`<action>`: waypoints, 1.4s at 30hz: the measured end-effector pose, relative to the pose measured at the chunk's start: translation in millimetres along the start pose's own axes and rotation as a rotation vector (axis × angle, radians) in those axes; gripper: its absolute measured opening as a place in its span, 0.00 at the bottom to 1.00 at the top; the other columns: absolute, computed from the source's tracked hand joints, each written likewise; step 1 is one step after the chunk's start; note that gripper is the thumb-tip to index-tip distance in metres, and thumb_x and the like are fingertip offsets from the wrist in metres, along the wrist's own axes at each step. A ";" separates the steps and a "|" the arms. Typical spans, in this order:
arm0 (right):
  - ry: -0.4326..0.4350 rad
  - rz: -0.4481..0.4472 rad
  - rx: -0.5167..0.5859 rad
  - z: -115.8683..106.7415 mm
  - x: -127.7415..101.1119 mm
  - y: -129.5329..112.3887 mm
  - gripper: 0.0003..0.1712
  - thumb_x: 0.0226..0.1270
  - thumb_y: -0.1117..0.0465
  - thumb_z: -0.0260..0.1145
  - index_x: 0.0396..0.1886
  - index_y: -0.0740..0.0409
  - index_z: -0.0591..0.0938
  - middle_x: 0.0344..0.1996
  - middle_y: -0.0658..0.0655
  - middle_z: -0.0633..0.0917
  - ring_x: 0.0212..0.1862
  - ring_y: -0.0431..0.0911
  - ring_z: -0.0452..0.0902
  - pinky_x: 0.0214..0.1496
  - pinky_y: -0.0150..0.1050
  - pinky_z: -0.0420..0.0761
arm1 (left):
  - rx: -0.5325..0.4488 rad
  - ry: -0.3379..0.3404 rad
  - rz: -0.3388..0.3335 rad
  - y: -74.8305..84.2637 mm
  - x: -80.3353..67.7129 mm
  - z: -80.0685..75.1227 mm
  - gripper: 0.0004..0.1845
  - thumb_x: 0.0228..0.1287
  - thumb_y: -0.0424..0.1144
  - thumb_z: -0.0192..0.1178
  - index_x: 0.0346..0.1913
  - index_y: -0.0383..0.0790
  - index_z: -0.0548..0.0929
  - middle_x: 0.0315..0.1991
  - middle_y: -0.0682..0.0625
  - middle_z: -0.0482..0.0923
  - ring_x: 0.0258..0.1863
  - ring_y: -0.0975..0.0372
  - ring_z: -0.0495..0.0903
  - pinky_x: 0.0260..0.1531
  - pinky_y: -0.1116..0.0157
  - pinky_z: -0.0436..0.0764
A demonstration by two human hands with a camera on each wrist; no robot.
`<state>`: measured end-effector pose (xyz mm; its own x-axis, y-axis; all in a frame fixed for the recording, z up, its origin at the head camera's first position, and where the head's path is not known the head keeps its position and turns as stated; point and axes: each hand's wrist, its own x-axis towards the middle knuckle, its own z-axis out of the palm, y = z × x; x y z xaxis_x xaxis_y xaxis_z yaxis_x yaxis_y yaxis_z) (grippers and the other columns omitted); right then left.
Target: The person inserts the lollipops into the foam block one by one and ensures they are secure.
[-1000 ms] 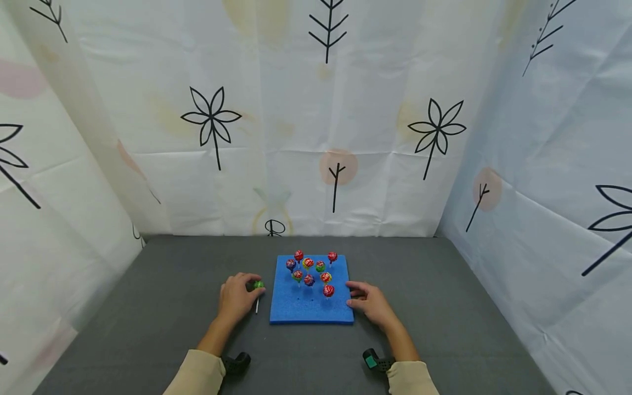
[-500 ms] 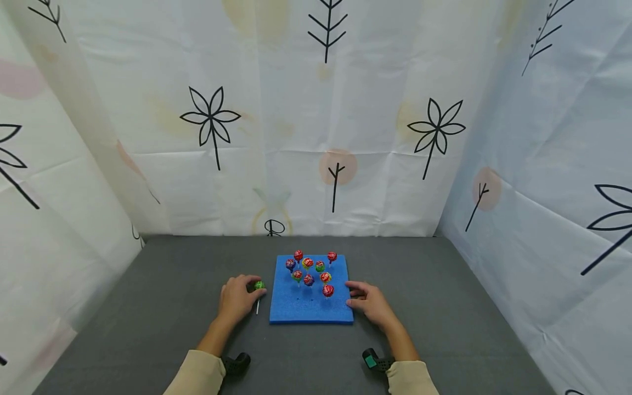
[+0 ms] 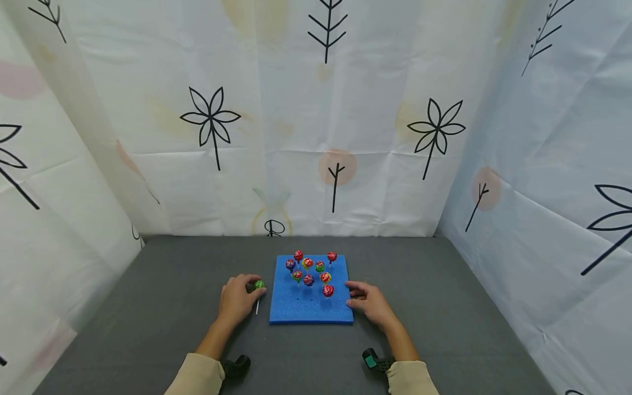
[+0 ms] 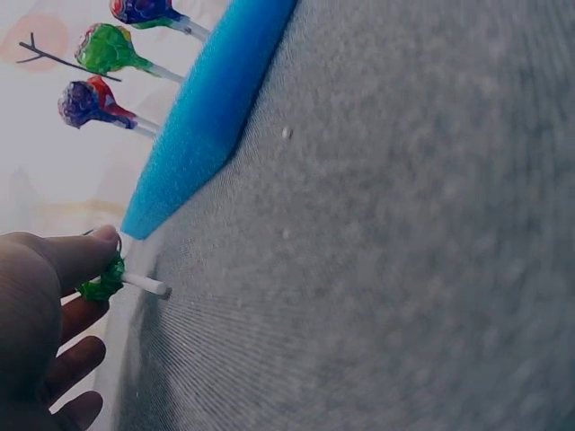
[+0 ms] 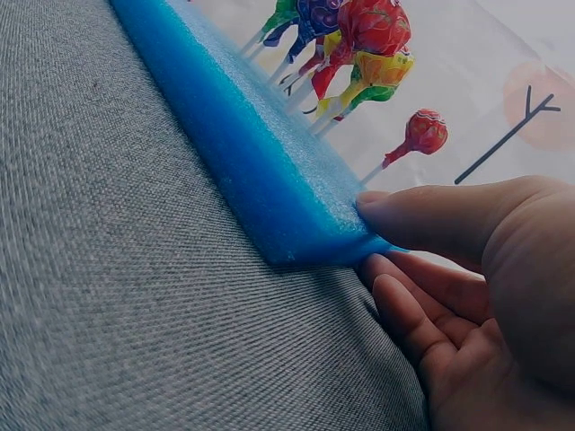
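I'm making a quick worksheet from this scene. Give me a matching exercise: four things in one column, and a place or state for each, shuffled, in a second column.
Column one:
1. left hand
2. right hand
3. blue foam block
4. red lollipop

Column two:
A. lies flat on the grey table
B. stands upright in the foam
C. pinches a green lollipop
D. fingers rest on the foam's right edge

Pairs: 1-C, 2-D, 3-A, 4-B
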<state>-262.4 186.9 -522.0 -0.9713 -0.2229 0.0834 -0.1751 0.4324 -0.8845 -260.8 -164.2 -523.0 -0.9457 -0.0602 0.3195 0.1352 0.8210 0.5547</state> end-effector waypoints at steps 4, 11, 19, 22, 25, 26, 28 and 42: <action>0.004 0.000 -0.001 -0.1 -0.1 -0.4 0.24 0.61 0.69 0.70 0.59 0.64 0.79 0.48 0.60 0.82 0.48 0.52 0.79 0.51 0.48 0.79 | -0.039 0.023 0.009 2.7 -1.4 -0.7 0.16 0.57 0.42 0.71 0.46 0.40 0.86 0.39 0.47 0.81 0.40 0.52 0.74 0.41 0.49 0.70; 0.021 0.026 0.001 0.9 0.4 -1.0 0.24 0.61 0.70 0.70 0.58 0.63 0.79 0.48 0.59 0.82 0.48 0.52 0.79 0.51 0.48 0.79 | -0.110 0.074 0.003 3.6 -2.5 1.5 0.17 0.58 0.43 0.71 0.48 0.41 0.85 0.40 0.48 0.81 0.39 0.55 0.75 0.39 0.53 0.72; 0.023 0.021 -0.006 1.1 -0.4 0.5 0.24 0.61 0.69 0.70 0.58 0.63 0.80 0.48 0.59 0.82 0.48 0.52 0.79 0.51 0.49 0.79 | -0.192 0.120 0.032 11.2 -2.4 -0.8 0.15 0.56 0.41 0.73 0.45 0.41 0.86 0.40 0.47 0.81 0.39 0.55 0.76 0.38 0.54 0.74; 0.022 0.022 -0.005 0.7 -0.9 -0.3 0.24 0.61 0.69 0.70 0.58 0.63 0.80 0.48 0.59 0.82 0.48 0.52 0.79 0.52 0.49 0.79 | -0.229 0.134 0.033 14.5 -2.8 -1.6 0.15 0.56 0.39 0.73 0.45 0.40 0.86 0.39 0.47 0.80 0.39 0.55 0.76 0.37 0.54 0.75; 0.019 0.018 -0.006 0.4 -1.5 -0.9 0.24 0.61 0.69 0.70 0.58 0.64 0.79 0.48 0.60 0.82 0.48 0.53 0.79 0.52 0.50 0.79 | -0.249 0.146 0.027 18.2 -4.5 -2.4 0.15 0.56 0.38 0.73 0.46 0.40 0.86 0.39 0.47 0.80 0.39 0.56 0.77 0.37 0.55 0.76; 0.017 0.020 -0.004 0.3 -1.5 -0.9 0.24 0.61 0.69 0.70 0.58 0.63 0.79 0.48 0.60 0.82 0.48 0.53 0.79 0.52 0.50 0.79 | -0.254 0.151 0.025 19.6 -5.0 -2.6 0.15 0.56 0.38 0.73 0.46 0.40 0.86 0.39 0.47 0.80 0.39 0.56 0.77 0.37 0.55 0.76; 0.018 0.018 -0.005 0.5 -1.6 -0.7 0.24 0.61 0.69 0.70 0.58 0.64 0.79 0.48 0.59 0.82 0.48 0.52 0.79 0.52 0.50 0.79 | -0.264 0.160 0.025 22.4 -5.9 -3.0 0.15 0.56 0.38 0.73 0.46 0.40 0.86 0.39 0.47 0.81 0.38 0.56 0.77 0.37 0.55 0.77; 0.012 0.002 -0.005 0.4 -1.2 -1.2 0.24 0.61 0.68 0.70 0.59 0.64 0.79 0.49 0.60 0.82 0.48 0.53 0.79 0.52 0.50 0.79 | -0.341 0.131 -0.031 37.6 -10.2 -8.0 0.15 0.61 0.42 0.69 0.48 0.40 0.85 0.41 0.47 0.81 0.41 0.56 0.78 0.41 0.56 0.79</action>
<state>-261.0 186.3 -521.3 -0.9735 -0.2113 0.0872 -0.1740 0.4376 -0.8822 -243.7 -137.3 -499.2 -0.9078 -0.1723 0.3825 0.2191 0.5829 0.7825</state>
